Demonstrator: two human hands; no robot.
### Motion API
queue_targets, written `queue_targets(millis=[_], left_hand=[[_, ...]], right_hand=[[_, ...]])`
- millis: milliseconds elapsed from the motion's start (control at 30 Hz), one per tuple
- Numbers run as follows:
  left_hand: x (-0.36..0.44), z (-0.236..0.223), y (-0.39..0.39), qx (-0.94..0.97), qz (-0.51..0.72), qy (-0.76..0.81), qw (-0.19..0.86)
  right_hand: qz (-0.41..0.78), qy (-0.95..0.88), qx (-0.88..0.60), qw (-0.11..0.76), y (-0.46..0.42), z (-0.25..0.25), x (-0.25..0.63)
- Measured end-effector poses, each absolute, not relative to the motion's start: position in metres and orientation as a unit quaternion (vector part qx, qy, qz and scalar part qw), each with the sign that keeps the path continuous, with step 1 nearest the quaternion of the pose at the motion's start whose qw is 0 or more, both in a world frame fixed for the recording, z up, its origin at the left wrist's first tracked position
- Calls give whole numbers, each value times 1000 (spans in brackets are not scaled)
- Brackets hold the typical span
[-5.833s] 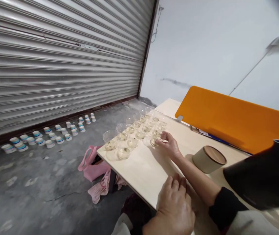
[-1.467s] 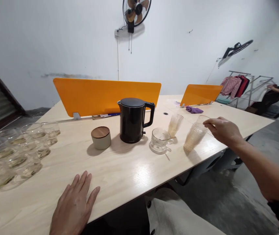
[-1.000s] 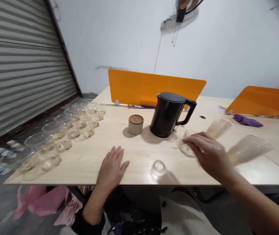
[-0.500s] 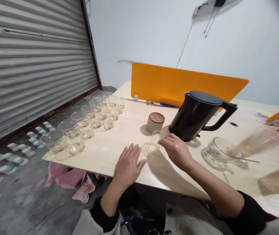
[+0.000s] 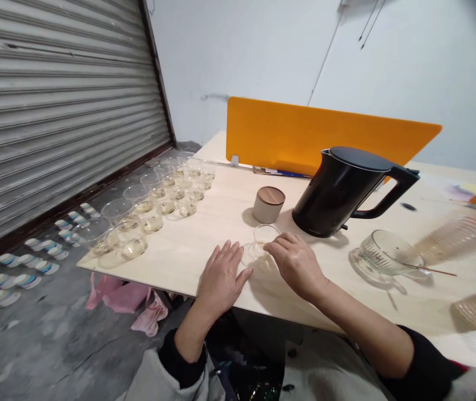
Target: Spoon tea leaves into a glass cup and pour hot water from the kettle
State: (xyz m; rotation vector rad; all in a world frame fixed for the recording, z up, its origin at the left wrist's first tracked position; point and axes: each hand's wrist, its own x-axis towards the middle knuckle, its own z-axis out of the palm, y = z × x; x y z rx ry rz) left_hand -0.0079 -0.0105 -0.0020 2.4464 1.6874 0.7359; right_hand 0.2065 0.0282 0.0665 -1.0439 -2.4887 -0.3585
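My right hand (image 5: pixel 298 264) is closed, its thumb and fingertips pinched on the near right side of a clear plastic cup (image 5: pixel 261 234). That cup is at the table surface, partly hidden by the fingers. Just to the left, my left hand (image 5: pixel 223 278) lies flat near the front edge, fingers stretched out and holding nothing. Behind the cup is a small grey canister (image 5: pixel 268 210) with a wooden lid. A black electric kettle (image 5: pixel 333 192) stands to the right of the canister. Several clear cups with a little pale yellow liquid (image 5: pixel 152 223) stand in rows on the left.
A ribbed glass pitcher (image 5: pixel 382 253) with a thin brown stick sits at the right. Beyond it lie two stacks of clear cups (image 5: pixel 459 239). An orange divider (image 5: pixel 304 133) crosses the table behind. Small white-and-blue containers (image 5: pixel 27 262) stand on the floor at left.
My right hand and the clear cup have shifted slightly left and down relative to the canister. My left hand stays flat on the table. The whole view has turned a little.
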Motion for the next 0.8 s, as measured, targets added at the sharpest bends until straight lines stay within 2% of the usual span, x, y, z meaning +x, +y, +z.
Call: queue_targets(millis=[300,500,600,700,800], left_hand=[[-7,0,-11,797,241,553,41],[-7,0,-11,797,233,555,46],[-6,0,-11,799,230,554,38],[-5,-1,-11,804,230,548,27],[-4,0,-12,806,222,548,26]], right_hand=[[-76,-890,-363,264,22,74,214],[-62,-821,-442,358,43,95,237],[-4,-772,-499,392,76,98,240],[87,-746,-532,391,113,91,235],[129,-732,-545,388,145,80,224]])
